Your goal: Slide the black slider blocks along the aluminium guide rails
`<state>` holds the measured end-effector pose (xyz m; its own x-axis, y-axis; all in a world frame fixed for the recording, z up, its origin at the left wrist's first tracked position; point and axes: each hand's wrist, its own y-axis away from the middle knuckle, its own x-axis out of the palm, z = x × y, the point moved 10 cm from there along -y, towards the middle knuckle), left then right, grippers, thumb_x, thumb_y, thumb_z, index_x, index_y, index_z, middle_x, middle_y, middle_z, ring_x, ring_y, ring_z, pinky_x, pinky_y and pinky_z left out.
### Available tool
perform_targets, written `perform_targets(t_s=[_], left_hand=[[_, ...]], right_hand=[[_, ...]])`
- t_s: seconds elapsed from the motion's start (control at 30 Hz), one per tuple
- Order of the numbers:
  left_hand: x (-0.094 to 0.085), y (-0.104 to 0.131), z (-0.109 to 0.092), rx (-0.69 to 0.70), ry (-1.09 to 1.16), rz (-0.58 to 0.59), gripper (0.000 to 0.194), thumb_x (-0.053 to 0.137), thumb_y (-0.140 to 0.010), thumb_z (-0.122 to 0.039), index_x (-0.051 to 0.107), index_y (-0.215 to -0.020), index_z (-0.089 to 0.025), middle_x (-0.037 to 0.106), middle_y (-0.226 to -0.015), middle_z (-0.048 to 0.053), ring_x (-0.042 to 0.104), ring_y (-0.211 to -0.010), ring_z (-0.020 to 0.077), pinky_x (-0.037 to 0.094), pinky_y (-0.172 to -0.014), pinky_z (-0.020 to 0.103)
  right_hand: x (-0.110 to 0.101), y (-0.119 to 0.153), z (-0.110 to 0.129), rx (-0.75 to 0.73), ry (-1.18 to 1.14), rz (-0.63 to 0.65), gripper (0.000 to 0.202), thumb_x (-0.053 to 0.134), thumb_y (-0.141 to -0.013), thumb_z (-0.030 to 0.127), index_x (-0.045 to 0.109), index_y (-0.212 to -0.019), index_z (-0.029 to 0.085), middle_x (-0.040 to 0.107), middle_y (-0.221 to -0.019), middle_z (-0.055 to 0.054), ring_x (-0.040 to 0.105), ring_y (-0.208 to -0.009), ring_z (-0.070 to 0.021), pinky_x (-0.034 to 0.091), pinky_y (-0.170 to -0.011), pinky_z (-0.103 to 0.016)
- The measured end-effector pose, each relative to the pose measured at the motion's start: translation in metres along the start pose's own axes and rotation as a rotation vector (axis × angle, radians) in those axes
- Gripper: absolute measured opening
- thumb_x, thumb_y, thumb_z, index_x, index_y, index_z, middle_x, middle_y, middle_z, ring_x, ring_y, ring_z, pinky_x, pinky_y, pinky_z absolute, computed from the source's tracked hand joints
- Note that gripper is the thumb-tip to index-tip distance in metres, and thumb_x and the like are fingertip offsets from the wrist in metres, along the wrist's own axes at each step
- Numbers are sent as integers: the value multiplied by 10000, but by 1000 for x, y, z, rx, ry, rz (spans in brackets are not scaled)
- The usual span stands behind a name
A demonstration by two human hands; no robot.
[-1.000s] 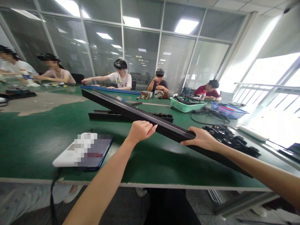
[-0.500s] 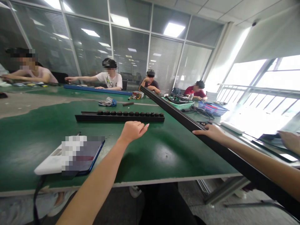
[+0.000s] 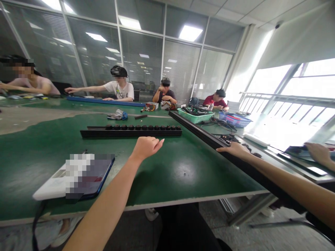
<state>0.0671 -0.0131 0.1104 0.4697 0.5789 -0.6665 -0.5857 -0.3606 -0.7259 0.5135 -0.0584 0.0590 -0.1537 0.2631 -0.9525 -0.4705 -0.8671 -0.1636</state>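
My right hand (image 3: 235, 150) is wrapped round a long black bar (image 3: 201, 133), which runs diagonally from the middle of the table to the lower right. Black round parts show along the far side of this bar, near my fingers. My left hand (image 3: 147, 148) is closed above the green table, just on the near side of a shorter black strip (image 3: 131, 133). A row of several black sockets lines that strip. Whatever my left hand holds, if anything, is hidden by its curled fingers.
A white device and a dark tablet (image 3: 91, 177) lie at the left. Behind are a cloth (image 3: 117, 115), a blue bar (image 3: 104, 101), a green basket (image 3: 193, 116) and a blue basket (image 3: 234, 119). Several people sit across the table; another person's hand (image 3: 318, 153) is at the far right.
The far end of the long black bar has dropped toward the table and shifted right, and round parts now show behind it. My left hand has hardly moved.
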Motion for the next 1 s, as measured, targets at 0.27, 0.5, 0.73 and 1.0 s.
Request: perform_targets(t_s=[0.27, 0.5, 0.73, 1.0], left_hand=[[8, -1, 2, -23, 24, 51, 612, 365, -1070, -464, 667, -627, -169, 673, -626, 76, 555, -562, 157, 246, -544, 285], [21, 0, 1, -32, 24, 151, 670, 304, -1078, -479, 666, -614, -160, 687, -624, 92, 578, -551, 169, 234, -538, 282], [34, 2, 4, -67, 5, 297, 702, 266, -1078, -491, 702, -637, -163, 714, -656, 103, 619, -558, 188, 273, -545, 276], [45, 5, 4, -67, 14, 363, 701, 280, -1070, -488, 711, -618, -171, 696, -623, 96, 601, -525, 176, 308, -555, 273]], right_hand=[[28, -7, -38, 103, 53, 110, 693, 604, -665, 902, 623, -751, 215, 717, -848, -147, 682, -789, -338, 493, -699, -439], [31, -18, -52, 114, 71, 124, 718, 598, -661, 916, 633, -767, 207, 703, -826, -158, 667, -775, -340, 478, -692, -435], [37, -36, -63, 105, 100, 112, 733, 624, -658, 898, 650, -846, 190, 694, -897, -178, 659, -832, -358, 474, -729, -448], [40, -55, -74, 28, 30, 87, 670, 634, -688, 873, 603, -739, 206, 697, -867, -214, 633, -743, -326, 419, -681, -436]])
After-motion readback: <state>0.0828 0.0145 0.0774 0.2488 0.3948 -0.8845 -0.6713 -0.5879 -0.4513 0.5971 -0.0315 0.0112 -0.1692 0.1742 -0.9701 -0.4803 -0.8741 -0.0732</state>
